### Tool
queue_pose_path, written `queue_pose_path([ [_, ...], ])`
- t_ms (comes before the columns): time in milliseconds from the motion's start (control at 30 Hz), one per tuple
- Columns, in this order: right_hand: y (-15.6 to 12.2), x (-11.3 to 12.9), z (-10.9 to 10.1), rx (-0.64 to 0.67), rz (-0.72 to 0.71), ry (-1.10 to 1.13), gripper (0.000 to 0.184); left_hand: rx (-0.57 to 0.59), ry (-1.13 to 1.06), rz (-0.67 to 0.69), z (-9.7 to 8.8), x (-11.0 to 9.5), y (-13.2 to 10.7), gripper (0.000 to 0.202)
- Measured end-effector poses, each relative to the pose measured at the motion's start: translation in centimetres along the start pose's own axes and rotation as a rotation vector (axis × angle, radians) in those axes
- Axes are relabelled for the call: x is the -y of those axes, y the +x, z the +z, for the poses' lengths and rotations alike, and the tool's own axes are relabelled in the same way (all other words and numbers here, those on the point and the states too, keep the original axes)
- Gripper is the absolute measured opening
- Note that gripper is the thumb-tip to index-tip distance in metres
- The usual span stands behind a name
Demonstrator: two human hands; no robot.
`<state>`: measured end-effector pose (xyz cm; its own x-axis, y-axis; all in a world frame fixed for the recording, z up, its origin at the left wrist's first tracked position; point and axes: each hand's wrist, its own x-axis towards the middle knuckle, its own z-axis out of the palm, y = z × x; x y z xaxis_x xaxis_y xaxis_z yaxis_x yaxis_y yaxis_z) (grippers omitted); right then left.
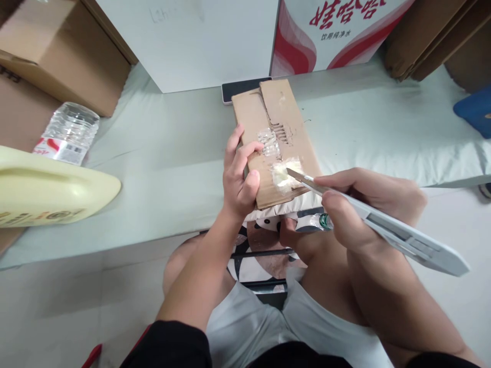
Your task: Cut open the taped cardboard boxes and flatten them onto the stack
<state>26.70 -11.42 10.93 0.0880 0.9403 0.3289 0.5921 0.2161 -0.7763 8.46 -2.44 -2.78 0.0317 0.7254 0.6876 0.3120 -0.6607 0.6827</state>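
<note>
**Q:** Where is the package and how is it held?

**A:** The flat cardboard package (284,107) lies on the table (172,168) at its near edge, with its near end over the person's lap. The left hand (240,176) clamps its left edge, thumb below and fingers curled over the top face. The right hand (356,204) is closed around a grey utility knife (383,225), blade extended.

**Q:** What is the state of the work?

**A:** It appears to be at an early to middle stage. The blade tip touches the lower tape patch (284,174) near the package's near end, and no finished cut shows there. The upper tape patch (270,140) sits beside a ragged tear line in the cardboard; whether it is cut through cannot be told. The package looks closed, with no contents visible.

**Q:** What else is nearby?

**A:** A phone (241,87) lies at the far end of the package. A water bottle (69,133) lies well apart to the left.
</note>
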Motion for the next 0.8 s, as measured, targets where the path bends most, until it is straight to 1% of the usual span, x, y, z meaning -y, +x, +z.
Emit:
queue_pose_path([
  [133,-0.2,-0.4,0.0,0.001,-0.044,-0.028,0.014,0.002,0.018,-0.017,-0.1,0.0,-0.1,0.054],
  [233,-0.1,-0.7,0.2,-0.038,-0.070,-0.043,0.014,0.004,0.042,-0.027,-0.2,0.0,-0.1,0.056],
  [333,0.0,-0.9,0.4,-0.015,-0.062,-0.055,0.014,0.002,0.046,-0.020,-0.2,0.1,-0.1,0.056],
  [400,0.0,-1.2,0.6,-0.003,-0.092,-0.052,0.014,-0.003,0.042,-0.011,-0.1,0.1,-0.1,0.056],
  [500,0.1,-1.7,0.9,-0.047,-0.147,-0.048,0.014,-0.008,0.051,-0.003,-0.1,0.1,-0.1,0.056],
  [567,0.3,-1.8,1.0,-0.022,-0.134,-0.059,0.014,-0.005,0.055,-0.003,-0.1,0.1,-0.1,0.056],
  [667,0.4,-1.5,0.9,0.083,-0.086,-0.051,0.015,0.009,0.040,-0.014,-0.2,0.1,-0.1,0.055],
  [733,0.5,-1.2,0.7,0.130,-0.045,-0.035,0.016,0.017,0.028,-0.019,-0.3,0.0,0.0,0.055],
  [800,0.4,-0.9,0.6,0.127,-0.012,-0.025,0.016,0.020,0.019,-0.020,-0.4,0.0,0.0,0.055],
])
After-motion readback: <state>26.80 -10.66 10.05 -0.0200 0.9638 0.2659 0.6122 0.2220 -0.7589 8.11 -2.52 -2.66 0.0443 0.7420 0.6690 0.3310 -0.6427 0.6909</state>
